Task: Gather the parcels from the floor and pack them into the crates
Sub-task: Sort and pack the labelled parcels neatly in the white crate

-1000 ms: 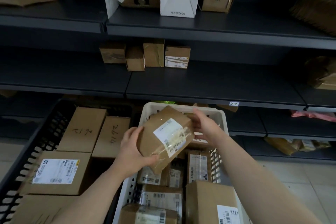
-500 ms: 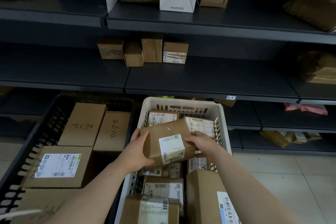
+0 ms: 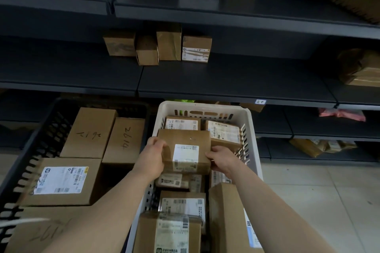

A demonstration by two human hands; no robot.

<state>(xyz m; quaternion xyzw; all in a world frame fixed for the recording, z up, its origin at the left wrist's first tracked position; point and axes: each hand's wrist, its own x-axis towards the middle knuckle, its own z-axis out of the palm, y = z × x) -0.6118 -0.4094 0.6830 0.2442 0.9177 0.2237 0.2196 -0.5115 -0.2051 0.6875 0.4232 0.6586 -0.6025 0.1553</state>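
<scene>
Both hands at work over the white crate (image 3: 205,106): I hold a brown parcel (image 3: 185,139) between them, my left hand (image 3: 153,158) curled round its left edge and my right hand (image 3: 223,160) gripping its near right corner, fingers bent against the cardboard. The parcel lies flat with its white shipping label facing up (the print is too blurred to read). It sits atop the parcels already in the crate; whether its full weight rests on them I cannot tell.

Just beyond my grip, two labelled parcels (image 3: 182,123) stand side by side against the crate's far wall. Directly beneath my grip a flat labelled packet (image 3: 174,181) peeks out. Nearer to me than my hands, a taped carton (image 3: 170,232) and a tall plain box (image 3: 226,217) fill the crate's near end.

Left of my left hand, a black crate (image 3: 47,129) holds larger boxes: two marked boxes (image 3: 88,131) bearing handwritten numbers, and a big-label box (image 3: 61,181). Above and beyond my grip run dark metal shelves (image 3: 236,80), where four small cartons (image 3: 197,48) stand in a row.
</scene>
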